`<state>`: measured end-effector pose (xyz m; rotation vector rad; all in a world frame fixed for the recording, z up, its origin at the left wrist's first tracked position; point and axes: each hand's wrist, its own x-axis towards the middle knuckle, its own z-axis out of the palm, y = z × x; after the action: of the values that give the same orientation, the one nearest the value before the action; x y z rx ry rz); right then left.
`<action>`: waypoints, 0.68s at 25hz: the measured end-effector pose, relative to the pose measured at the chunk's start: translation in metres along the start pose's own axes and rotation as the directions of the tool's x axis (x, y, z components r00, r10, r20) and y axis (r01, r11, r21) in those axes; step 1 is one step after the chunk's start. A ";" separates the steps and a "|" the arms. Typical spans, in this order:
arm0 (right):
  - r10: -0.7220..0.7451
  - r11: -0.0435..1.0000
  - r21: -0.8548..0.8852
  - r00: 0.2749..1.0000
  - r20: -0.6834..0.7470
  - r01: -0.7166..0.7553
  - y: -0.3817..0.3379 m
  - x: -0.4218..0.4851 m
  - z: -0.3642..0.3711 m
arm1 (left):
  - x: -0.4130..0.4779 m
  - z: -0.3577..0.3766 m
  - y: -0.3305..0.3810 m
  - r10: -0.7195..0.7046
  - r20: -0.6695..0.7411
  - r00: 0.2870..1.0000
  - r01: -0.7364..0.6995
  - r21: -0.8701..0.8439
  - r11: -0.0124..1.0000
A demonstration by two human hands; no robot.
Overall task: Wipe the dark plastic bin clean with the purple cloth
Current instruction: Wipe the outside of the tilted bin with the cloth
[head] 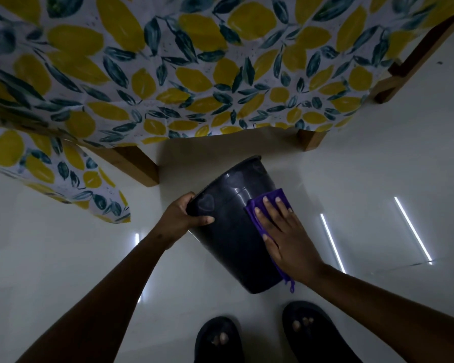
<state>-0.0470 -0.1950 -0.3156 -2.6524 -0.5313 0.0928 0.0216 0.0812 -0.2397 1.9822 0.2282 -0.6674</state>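
Note:
The dark plastic bin (231, 231) is held tilted above the glossy floor, its base towards me and its rim pointing away under the table. My left hand (184, 217) grips its left side, thumb on the outer wall. My right hand (281, 231) lies flat with fingers spread, pressing the purple cloth (266, 201) against the bin's right outer wall. The cloth shows above my fingers and trails below my wrist, ending in a small loop.
A table with a lemon-print tablecloth (194, 74) stands just ahead, its wooden legs (139, 163) close to the bin. The white tiled floor (378, 179) reflects light strips. My feet in dark slippers (309, 334) stand right below the bin.

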 end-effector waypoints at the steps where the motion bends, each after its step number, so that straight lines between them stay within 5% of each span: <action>1: 0.000 1.000 0.005 1.000 -0.002 0.000 0.000 0.001 -0.002 | 0.005 -0.001 0.009 0.040 0.018 0.999 -0.041 0.070 0.997; 4: -0.009 1.000 -0.014 1.000 -0.003 0.009 -0.009 0.000 0.000 | 0.023 0.007 0.043 0.119 0.094 0.988 -0.139 0.253 0.958; 8: -0.024 0.999 0.043 1.000 -0.014 0.024 -0.011 0.032 -0.002 | 0.034 0.022 0.052 0.180 0.003 0.984 -0.165 0.414 0.895; 13: 0.235 0.930 0.291 0.972 0.001 -0.225 0.004 0.056 -0.006 | 0.028 0.014 0.035 0.163 -0.090 0.983 -0.123 0.346 0.930; 17: -0.050 0.998 0.027 0.999 -0.013 0.050 -0.021 0.012 0.002 | 0.024 0.007 0.027 0.152 -0.043 0.987 -0.131 0.310 0.942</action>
<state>-0.0438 -0.1726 -0.3079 -2.6100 -0.5882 0.0679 0.0505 0.0589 -0.2347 2.2960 0.0195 -0.5701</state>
